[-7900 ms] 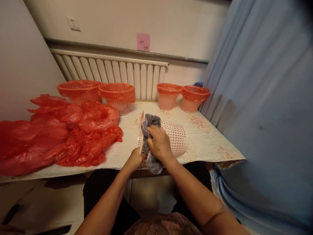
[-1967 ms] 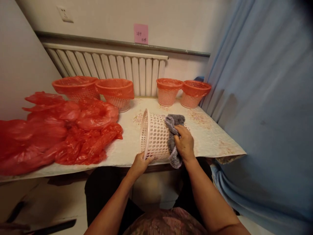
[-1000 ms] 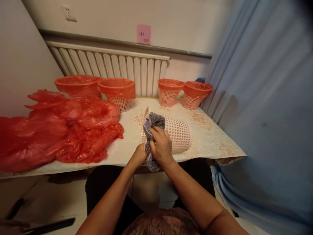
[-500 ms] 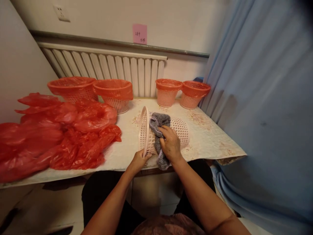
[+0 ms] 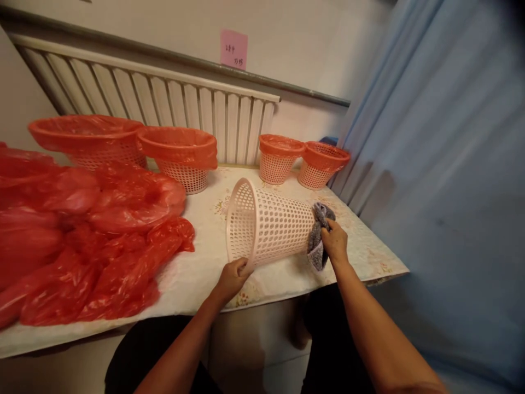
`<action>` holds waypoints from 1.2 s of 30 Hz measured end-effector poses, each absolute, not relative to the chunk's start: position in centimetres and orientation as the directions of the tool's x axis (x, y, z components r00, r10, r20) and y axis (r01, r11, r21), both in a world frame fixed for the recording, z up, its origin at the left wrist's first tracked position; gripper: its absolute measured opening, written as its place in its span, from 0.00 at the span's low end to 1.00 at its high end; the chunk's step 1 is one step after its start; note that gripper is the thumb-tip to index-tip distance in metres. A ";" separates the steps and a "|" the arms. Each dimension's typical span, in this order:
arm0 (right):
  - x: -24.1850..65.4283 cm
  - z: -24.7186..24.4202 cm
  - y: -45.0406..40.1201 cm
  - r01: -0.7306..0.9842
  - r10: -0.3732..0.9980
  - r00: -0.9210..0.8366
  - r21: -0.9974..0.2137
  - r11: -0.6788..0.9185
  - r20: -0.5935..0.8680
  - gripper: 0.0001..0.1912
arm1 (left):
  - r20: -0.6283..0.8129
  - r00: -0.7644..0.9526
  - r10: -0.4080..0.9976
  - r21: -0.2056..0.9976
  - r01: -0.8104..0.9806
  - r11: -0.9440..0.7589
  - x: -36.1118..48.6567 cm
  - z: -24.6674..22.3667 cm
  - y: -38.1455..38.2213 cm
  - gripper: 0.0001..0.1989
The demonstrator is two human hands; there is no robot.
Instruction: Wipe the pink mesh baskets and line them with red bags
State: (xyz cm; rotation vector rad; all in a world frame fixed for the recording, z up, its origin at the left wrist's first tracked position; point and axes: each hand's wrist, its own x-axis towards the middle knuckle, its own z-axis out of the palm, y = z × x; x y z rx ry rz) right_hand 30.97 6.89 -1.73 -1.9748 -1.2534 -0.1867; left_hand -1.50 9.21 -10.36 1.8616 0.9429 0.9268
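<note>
A pale pink mesh wastebasket [image 5: 283, 221] lies on its side over the table, its open mouth facing left. My left hand [image 5: 233, 278] grips the near lower part of its rim, thumb and fingers closed on the edge. At the basket's bottom end, my right hand [image 5: 335, 241] is closed on a grey cloth [image 5: 318, 246] with a lilac edge. The cloth is bunched and pressed against the base, and part of it hangs down below the hand.
Red-lined baskets stand along the back: a large one [image 5: 88, 139], another [image 5: 180, 156], and two smaller ones [image 5: 276, 158] [image 5: 320, 164]. Red plastic bags [image 5: 94, 230] heap up at left on the flowered tablecloth [image 5: 270, 284]. A radiator [image 5: 164, 98] is behind; a blue curtain [image 5: 430, 164] hangs at right.
My right hand has moved the cloth rightward from the basket's side to its bottom end. My left hand keeps hold of the rim. The view has shifted slightly.
</note>
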 end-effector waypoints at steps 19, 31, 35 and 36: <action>13.4 4.3 10.0 0.863 0.650 0.043 -0.356 0.359 0.759 0.23 | 0.265 0.409 0.873 0.934 0.117 -0.338 -2.9 -9.8 13.1 0.14; 10.2 3.3 9.2 0.882 0.639 -0.041 -0.272 0.384 0.768 0.28 | 0.287 0.334 0.898 0.912 0.192 -0.363 -4.2 -10.1 13.2 0.15; 10.7 3.6 9.5 0.878 0.643 -0.021 -0.294 0.379 0.766 0.27 | 0.258 0.347 0.902 0.887 0.285 -0.364 -4.1 -10.6 13.9 0.14; 10.8 3.6 9.6 0.879 0.647 -0.017 -0.297 0.373 0.762 0.27 | 0.258 0.356 0.898 0.881 0.294 -0.370 -4.0 -10.6 13.9 0.15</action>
